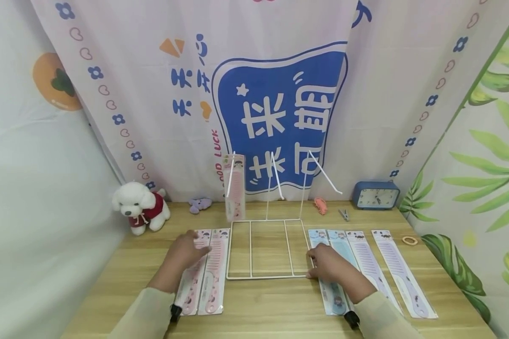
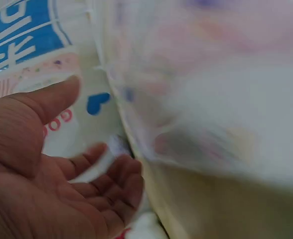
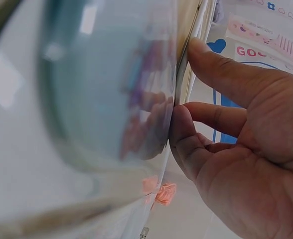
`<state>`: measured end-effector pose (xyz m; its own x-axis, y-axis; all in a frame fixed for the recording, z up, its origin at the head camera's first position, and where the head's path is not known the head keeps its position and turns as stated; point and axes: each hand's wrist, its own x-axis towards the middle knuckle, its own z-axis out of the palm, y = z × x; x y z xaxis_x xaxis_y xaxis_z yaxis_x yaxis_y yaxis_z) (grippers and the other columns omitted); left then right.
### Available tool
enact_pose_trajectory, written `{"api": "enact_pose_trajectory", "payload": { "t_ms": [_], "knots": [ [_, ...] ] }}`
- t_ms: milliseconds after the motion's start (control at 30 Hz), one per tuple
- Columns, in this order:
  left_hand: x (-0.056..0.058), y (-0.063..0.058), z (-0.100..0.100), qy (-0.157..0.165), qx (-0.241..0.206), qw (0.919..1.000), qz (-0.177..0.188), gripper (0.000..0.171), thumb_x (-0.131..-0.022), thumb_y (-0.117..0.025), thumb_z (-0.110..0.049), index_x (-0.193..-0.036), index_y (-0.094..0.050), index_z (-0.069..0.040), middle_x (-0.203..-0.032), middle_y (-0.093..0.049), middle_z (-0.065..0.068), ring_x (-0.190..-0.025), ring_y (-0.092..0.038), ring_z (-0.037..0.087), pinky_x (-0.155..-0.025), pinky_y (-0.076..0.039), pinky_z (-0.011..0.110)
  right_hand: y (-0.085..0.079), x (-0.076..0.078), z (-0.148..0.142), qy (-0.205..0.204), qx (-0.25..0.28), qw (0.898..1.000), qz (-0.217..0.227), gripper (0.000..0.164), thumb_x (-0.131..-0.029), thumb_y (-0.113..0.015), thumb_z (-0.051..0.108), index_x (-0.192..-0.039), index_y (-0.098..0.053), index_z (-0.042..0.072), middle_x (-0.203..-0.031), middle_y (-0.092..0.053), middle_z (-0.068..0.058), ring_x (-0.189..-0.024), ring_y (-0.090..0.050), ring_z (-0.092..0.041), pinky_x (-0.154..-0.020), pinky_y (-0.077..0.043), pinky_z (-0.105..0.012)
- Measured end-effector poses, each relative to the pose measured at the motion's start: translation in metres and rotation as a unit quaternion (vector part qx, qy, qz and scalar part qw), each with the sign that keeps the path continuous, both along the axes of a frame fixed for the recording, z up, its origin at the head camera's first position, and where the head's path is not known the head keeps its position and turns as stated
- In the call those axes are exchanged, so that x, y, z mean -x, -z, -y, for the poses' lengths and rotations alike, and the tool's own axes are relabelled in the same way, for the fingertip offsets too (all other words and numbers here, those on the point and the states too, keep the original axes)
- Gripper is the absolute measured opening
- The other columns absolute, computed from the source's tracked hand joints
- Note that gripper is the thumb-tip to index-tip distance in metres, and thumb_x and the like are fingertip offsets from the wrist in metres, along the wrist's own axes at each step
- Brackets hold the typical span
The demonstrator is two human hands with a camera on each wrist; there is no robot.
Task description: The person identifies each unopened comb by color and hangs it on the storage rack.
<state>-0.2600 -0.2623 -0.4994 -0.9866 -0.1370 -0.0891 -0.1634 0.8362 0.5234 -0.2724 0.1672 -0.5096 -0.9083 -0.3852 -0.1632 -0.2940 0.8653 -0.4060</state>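
Observation:
A white wire rack (image 1: 250,249) stands mid-table, with three hooks slanting up at its back. A packaged pink comb (image 1: 236,188) hangs upright at the left hook. My left hand (image 1: 185,252) hovers over two packaged pink combs (image 1: 214,278) left of the rack, fingers apart and holding nothing. In the left wrist view, clear packaging blurs close beside that hand (image 2: 86,189). My right hand (image 1: 328,263) has thumb and fingers curled at the rack's front right corner, above a packaged blue comb (image 1: 335,301). The right wrist view shows its fingertips (image 3: 181,117) at a thin edge beside the packaging.
Packaged purple combs (image 1: 400,268) lie at the right beside a wooden ring (image 1: 409,240). Along the back are a white plush dog (image 1: 137,205), a purple toy (image 1: 200,205), a coral hair clip (image 1: 320,205), a grey clip (image 1: 344,214) and a blue clock (image 1: 376,195).

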Motion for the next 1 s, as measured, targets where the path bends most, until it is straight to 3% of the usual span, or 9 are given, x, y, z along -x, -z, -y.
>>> {"api": "enact_pose_trajectory", "payload": {
  "t_ms": [100,200,367,533,667,867,1000],
  "knots": [
    [-0.019,0.009,0.012,-0.019,0.035,0.9982,0.045,0.095,-0.096,-0.081,-0.042,-0.155,-0.038,0.019,-0.148,-0.048,0.046,-0.136,-0.050,0.063,-0.115,-0.046,0.072,-0.001,0.000,0.000,-0.002,-0.001,1.000,-0.002,0.030,-0.088,-0.093,0.021,-0.092,-0.066,0.011,-0.087,-0.054,-0.007,-0.077,-0.051,-0.021,-0.065,-0.040,-0.036],
    [-0.035,0.012,0.018,-0.024,0.055,0.9959,0.068,0.109,-0.093,-0.083,-0.050,-0.152,-0.032,0.026,-0.140,-0.048,0.050,-0.130,-0.052,0.063,-0.111,-0.048,0.072,-0.001,0.000,0.000,-0.004,-0.004,1.000,-0.005,0.030,-0.088,-0.093,0.022,-0.092,-0.065,0.011,-0.087,-0.054,-0.006,-0.078,-0.051,-0.021,-0.066,-0.040,-0.035],
    [-0.046,0.009,0.013,-0.023,0.065,0.9947,0.076,0.115,-0.089,-0.084,-0.056,-0.147,-0.033,0.029,-0.131,-0.051,0.048,-0.123,-0.056,0.059,-0.107,-0.052,0.070,-0.001,0.001,-0.002,-0.004,0.002,1.000,-0.010,0.031,-0.086,-0.094,0.021,-0.090,-0.065,0.011,-0.085,-0.054,-0.006,-0.077,-0.050,-0.021,-0.066,-0.040,-0.035],
    [-0.052,0.007,0.008,-0.027,0.061,0.9955,0.067,0.109,-0.083,-0.093,-0.044,-0.143,-0.038,0.029,-0.127,-0.053,0.046,-0.118,-0.057,0.055,-0.105,-0.054,0.068,0.000,0.000,-0.002,-0.002,0.011,1.000,-0.009,0.032,-0.085,-0.095,0.020,-0.091,-0.065,0.010,-0.085,-0.054,-0.006,-0.078,-0.050,-0.021,-0.066,-0.041,-0.035],
    [-0.057,0.004,0.013,-0.030,0.056,0.9967,0.051,0.099,-0.080,-0.095,-0.035,-0.136,-0.043,0.028,-0.117,-0.057,0.042,-0.108,-0.061,0.051,-0.100,-0.057,0.066,0.001,0.000,0.000,0.002,0.006,1.000,-0.007,0.033,-0.085,-0.096,0.021,-0.101,-0.071,0.008,-0.091,-0.056,-0.006,-0.082,-0.052,-0.021,-0.070,-0.044,-0.037],
    [-0.062,0.000,0.033,-0.045,0.050,0.9971,0.037,0.076,-0.088,-0.088,-0.021,-0.126,-0.045,0.028,-0.097,-0.064,0.032,-0.082,-0.064,0.037,-0.068,-0.060,0.049,0.002,0.001,0.001,0.003,0.003,1.000,-0.009,0.035,-0.085,-0.095,0.021,-0.107,-0.073,0.006,-0.092,-0.056,-0.006,-0.083,-0.052,-0.021,-0.070,-0.045,-0.036],
    [-0.065,-0.002,0.044,-0.050,0.038,0.9965,0.055,0.065,-0.094,-0.079,-0.016,-0.126,-0.043,0.028,-0.093,-0.065,0.028,-0.079,-0.063,0.034,-0.063,-0.057,0.043,0.002,0.000,0.001,0.000,0.001,1.000,-0.013,0.034,-0.085,-0.096,0.022,-0.103,-0.072,0.007,-0.090,-0.055,-0.006,-0.082,-0.051,-0.020,-0.069,-0.043,-0.036]
  ]
}}
